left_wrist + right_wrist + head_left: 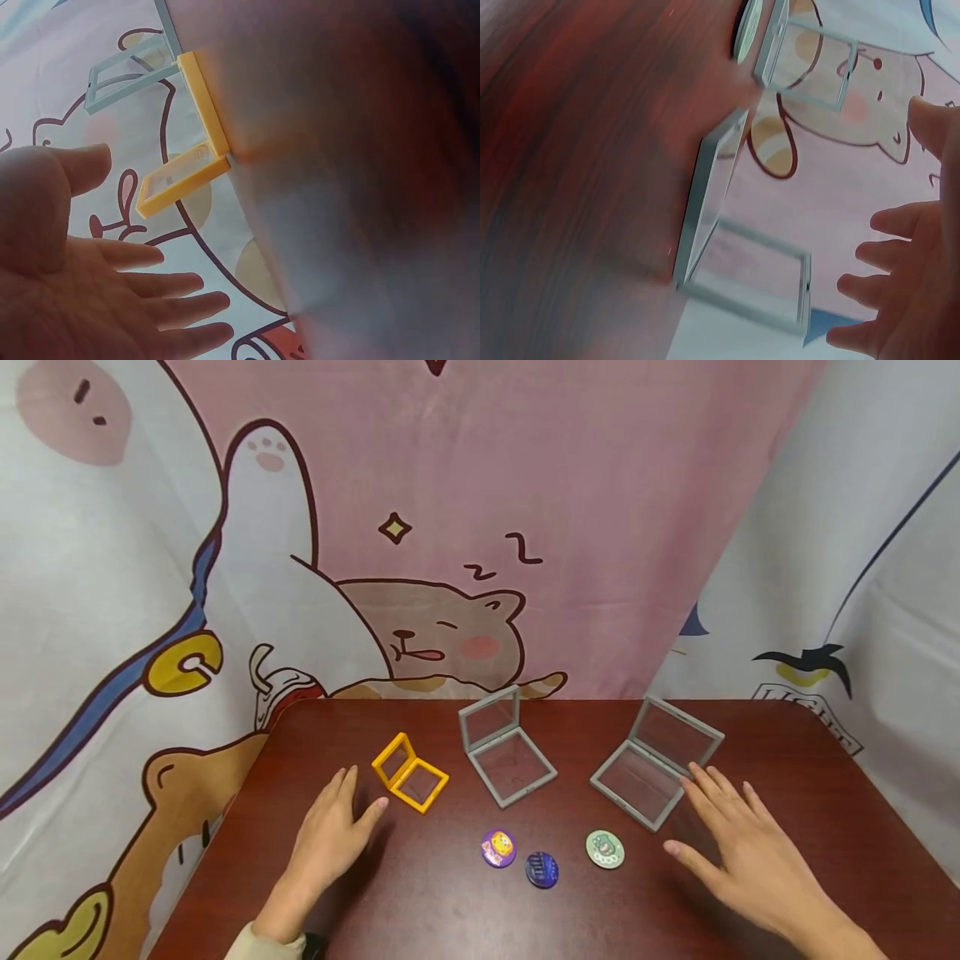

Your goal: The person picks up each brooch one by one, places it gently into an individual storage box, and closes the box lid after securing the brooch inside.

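My left hand (330, 833) hovers at the left with fingers extended and nothing held, beside a small yellow hinged display case (420, 783) that stands with its lid up. On the right, my right hand (750, 852) is spread, its fingertips close to a grey hinged case (637, 783) with a raised clear lid. Another grey case (512, 767), also lid up, stands in the middle. Nearer me lie three round badges: a purple one (498, 848) with a yellow figure, a dark blue one (542, 869) and a pale green one (604, 849).
Everything sits on a dark red-brown wooden table (435, 910). Behind its far edge hangs a cartoon-printed curtain (600, 527) in pink and white, which also runs along the left side.
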Demonstrator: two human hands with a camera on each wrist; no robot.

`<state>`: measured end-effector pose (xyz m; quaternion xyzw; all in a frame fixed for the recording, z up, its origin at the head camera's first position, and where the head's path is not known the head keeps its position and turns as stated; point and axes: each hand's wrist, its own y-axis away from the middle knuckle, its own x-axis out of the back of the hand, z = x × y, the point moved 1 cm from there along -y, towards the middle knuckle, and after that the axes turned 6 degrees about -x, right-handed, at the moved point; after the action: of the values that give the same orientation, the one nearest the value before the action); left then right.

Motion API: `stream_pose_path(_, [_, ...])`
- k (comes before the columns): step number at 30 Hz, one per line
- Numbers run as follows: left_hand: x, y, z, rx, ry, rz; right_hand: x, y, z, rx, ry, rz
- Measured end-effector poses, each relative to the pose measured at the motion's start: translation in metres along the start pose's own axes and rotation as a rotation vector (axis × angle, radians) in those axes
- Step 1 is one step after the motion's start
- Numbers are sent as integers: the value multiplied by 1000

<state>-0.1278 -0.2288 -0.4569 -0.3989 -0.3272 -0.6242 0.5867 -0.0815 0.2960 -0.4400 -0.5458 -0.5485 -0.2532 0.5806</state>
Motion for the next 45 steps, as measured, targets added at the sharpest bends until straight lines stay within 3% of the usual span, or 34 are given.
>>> stream_pose_path(8, [-4, -6, 3, 12, 20, 50, -12, -13, -29, 78, -8, 25])
stream_pose_path(27, [-7, -25, 12, 56, 134, 130, -35, -43, -84, 157, -75, -59])
stream_pose_path(39, [-14, -43, 11, 8, 224, 207, -51, -57, -117, 230, -87, -60])
stream_pose_path(45, [-17, -48, 10, 31, 223, 193, -63, -66, -132, 290, -98, -79])
